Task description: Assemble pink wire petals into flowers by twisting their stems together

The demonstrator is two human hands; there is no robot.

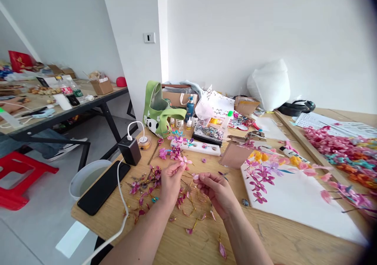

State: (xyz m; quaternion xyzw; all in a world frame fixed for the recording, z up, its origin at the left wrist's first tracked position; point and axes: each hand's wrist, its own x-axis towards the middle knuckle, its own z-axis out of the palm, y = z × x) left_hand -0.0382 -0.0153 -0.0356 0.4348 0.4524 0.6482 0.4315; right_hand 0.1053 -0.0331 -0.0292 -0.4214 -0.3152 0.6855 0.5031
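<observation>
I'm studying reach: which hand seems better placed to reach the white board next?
Right, probably: the right hand is nearer the white board, on that side; the left hand, holding a pink flower, is farther.

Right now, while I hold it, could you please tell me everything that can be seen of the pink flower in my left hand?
The pink flower is small, with several pale pink petals spread open around a lighter middle. The petals look thin, but their exact number and material are too small to tell. The fingers of the left hand pinch it at its lower left, holding it raised above the wooden table. Any stem is hard to make out.
</observation>
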